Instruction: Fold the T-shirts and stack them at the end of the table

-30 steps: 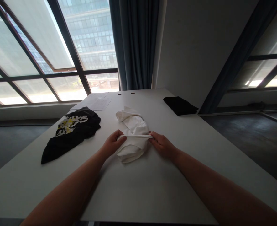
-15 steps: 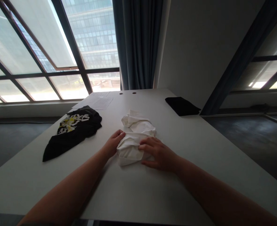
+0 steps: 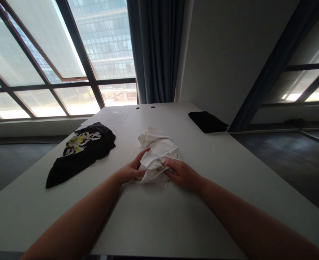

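A crumpled white garment [image 3: 162,146] lies bunched on the white table in front of me; its exact kind does not show. On its left side is my left hand [image 3: 131,171], thumb and index finger spread around a fold of the cloth, the other fingers partly hidden. My right hand [image 3: 183,174] pinches the near right part of the fabric between thumb and fingers. Between the two hands the cloth is gathered, with its near edge lifted into a fold.
Left of the hands lies a black garment [image 3: 87,144] with a white and yellow print. A folded black cloth [image 3: 207,121] rests at the far right of the white table [image 3: 154,220]. Paper sheets [image 3: 106,116] lie at the far left, near the windows. A blue curtain [image 3: 156,50] hangs behind.
My left hand has opened its thumb and index finger wider around the cloth. The right hand's fingers have closed on the fabric. The garment's near part is now more bunched, its edge raised.
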A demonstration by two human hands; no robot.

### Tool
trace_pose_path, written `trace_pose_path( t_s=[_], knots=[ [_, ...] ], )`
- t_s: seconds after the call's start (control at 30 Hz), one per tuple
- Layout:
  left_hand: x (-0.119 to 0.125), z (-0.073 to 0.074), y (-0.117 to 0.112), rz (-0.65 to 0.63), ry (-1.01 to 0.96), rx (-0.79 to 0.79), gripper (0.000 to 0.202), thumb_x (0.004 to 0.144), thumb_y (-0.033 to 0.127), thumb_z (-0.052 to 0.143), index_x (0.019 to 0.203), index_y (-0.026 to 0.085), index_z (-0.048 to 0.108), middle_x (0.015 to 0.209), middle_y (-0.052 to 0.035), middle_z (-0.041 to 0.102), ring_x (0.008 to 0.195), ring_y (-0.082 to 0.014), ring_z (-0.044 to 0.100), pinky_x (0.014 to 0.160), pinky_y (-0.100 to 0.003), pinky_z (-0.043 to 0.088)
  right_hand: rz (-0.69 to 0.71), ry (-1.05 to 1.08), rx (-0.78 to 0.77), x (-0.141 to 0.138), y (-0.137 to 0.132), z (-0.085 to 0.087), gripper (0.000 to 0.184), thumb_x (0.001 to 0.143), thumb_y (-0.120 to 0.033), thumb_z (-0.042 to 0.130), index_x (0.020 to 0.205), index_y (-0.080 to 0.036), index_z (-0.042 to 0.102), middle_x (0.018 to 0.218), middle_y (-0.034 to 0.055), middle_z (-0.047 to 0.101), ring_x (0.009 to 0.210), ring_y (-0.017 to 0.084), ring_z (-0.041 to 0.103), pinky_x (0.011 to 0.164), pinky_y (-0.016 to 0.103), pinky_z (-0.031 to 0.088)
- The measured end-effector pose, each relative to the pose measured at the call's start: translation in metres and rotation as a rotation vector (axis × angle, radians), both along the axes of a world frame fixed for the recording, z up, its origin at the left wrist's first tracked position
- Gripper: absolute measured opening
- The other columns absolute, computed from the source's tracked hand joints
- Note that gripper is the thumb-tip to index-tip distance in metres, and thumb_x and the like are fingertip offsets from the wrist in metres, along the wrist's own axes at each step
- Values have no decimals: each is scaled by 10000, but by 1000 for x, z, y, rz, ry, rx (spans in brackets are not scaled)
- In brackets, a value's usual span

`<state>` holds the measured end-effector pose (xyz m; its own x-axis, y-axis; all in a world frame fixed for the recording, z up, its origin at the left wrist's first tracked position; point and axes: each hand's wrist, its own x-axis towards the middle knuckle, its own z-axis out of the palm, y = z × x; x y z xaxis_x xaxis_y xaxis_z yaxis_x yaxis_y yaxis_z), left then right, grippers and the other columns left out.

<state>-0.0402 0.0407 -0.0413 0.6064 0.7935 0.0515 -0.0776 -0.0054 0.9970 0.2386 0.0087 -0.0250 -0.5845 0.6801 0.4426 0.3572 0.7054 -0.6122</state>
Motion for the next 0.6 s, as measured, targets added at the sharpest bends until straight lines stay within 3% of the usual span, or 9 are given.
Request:
trace_pose_path(
  t_s=[0.2, 0.33, 0.43, 0.53, 0.6],
  knots=[
    [8, -4, 3, 52, -10, 10, 762, 730, 392, 888, 1376, 218, 524, 1160, -77, 685, 1012, -212, 665, 846, -280, 509, -10, -96, 25, 0, -1, 4, 203, 1008, -350, 516, 883, -211, 595, 842, 34, 642, 793, 192, 597, 765, 307, 464],
    [14, -5, 5, 245, -61, -28, 670, 686, 420, 905, 1192, 222, 515, 904, 8, 687, 767, -140, 652, 715, -244, 505, 15, -111, 33, 1, -3, 6, 229, 1022, -362, 497, 885, -211, 601, 820, 32, 638, 769, 182, 590, 735, 295, 455],
    [17, -5, 7, 420, -83, -4, 595, 650, 413, 911, 990, 238, 455, 763, 82, 615, 618, -82, 565, 590, -188, 441, 34, -95, 45, 1, -5, 7, 212, 1021, -340, 507, 872, -217, 593, 793, 17, 622, 727, 167, 571, 717, 290, 459],
    [20, -4, 8, 523, -75, 97, 559, 659, 396, 901, 814, 226, 392, 672, 116, 494, 547, -42, 449, 519, -154, 351, 54, -14, 79, -1, -8, 7, 157, 1031, -285, 470, 951, -227, 593, 899, 38, 635, 806, 172, 597, 784, 305, 496],
    [22, -1, 4, 502, -52, 152, 489, 701, 426, 876, 794, 210, 446, 694, 85, 526, 586, -58, 486, 547, -170, 389, 18, 37, 118, -2, -10, 7, 155, 1018, -244, 471, 1114, -240, 592, 1094, 81, 632, 889, 179, 616, 827, 325, 521]
  ],
)
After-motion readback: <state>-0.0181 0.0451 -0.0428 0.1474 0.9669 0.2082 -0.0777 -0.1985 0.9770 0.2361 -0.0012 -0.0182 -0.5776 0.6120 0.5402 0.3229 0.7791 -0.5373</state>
